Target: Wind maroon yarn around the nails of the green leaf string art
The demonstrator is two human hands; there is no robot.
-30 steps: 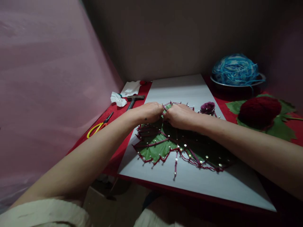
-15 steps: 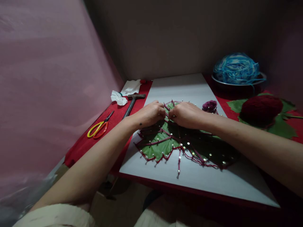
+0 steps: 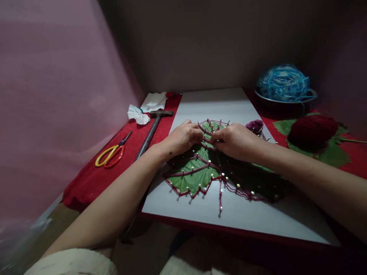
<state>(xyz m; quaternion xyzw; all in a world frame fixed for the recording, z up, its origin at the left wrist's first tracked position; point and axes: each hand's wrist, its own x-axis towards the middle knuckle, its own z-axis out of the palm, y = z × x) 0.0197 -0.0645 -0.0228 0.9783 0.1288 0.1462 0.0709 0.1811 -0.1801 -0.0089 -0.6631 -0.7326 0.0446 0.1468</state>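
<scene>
A green leaf [image 3: 187, 176] lies on a white board [image 3: 169, 206], ringed by several nails [image 3: 222, 190]. Maroon yarn [image 3: 190, 172] is wound around the nails, along the leaf's edge and across its veins. Over the upper part of the leaf, my left hand [image 3: 187, 136] is closed in a pinch on the yarn. Close by on its right, my right hand [image 3: 233, 140] also pinches the yarn, thumb and forefinger together. The fingertips of the two hands are a small gap apart. Behind my right hand sits a small purple yarn bundle [image 3: 254, 125].
On the red cloth [image 3: 83, 187] at left are scissors [image 3: 110, 156], a hammer [image 3: 149, 137] and crumpled white tissue [image 3: 138, 115]. At right, a metal bowl [image 3: 269, 100] holds a blue yarn ball [image 3: 282, 84]. A dark red yarn ball [image 3: 312, 131] rests on another leaf [image 3: 334, 154].
My right hand has shifted slightly right, widening the gap between the hands. Both stay pinched over the leaf. The view has turned a little, so the scissors and hammer appear further left.
</scene>
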